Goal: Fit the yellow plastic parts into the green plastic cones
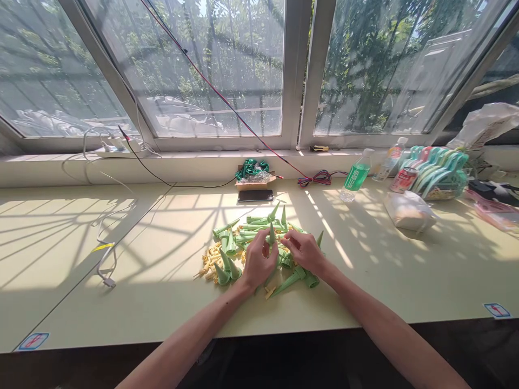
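Pinching one green cone (271, 235) upright in left hand (259, 263), right hand (305, 252) fingertips pressed together beside it, most cones (252, 222) and yellow plugs (210, 263) lying loose, unjoined.

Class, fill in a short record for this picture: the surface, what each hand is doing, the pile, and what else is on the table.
surface: pale table by a window
left hand: fingers pinch a green cone, tip up
right hand: fingers close to that cone; what they hold is too small to tell
pile: green cones, small yellow pieces at its left
behind pile: black phone, small box
far right: green bottle, red can
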### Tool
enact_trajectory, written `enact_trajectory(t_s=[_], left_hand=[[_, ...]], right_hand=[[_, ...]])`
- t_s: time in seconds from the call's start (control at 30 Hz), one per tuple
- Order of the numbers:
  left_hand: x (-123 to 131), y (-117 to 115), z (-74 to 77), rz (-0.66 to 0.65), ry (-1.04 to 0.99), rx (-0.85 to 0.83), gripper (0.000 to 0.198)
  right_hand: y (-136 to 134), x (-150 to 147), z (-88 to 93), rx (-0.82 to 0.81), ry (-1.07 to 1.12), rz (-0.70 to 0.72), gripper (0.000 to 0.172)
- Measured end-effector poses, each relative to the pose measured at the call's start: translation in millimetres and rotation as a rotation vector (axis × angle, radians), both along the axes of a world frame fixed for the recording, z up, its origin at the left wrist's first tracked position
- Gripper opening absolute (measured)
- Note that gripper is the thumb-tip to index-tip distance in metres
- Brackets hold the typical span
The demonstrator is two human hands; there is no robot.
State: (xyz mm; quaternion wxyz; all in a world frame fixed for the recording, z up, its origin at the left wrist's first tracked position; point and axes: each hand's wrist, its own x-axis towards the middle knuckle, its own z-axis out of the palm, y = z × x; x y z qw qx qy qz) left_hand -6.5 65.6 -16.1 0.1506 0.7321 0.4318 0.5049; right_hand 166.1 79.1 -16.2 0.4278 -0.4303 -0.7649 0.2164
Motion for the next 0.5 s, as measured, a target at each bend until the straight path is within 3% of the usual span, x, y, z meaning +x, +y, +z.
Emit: enact_trajectory(t_s=[0.2, 0.5], left_hand=[[0.6, 0.6, -1.0, 0.007, -0.027, -0.022, 0.027], [0.7, 0.0, -1.4, -0.002, -0.045, -0.037, 0.031]], right_hand=[[-1.5, -0.2, 0.9, -0.01, 0.032, 0.028, 0.014], [1.1, 0.1, -3.8, 0.03, 0.048, 0.034, 0.013]])
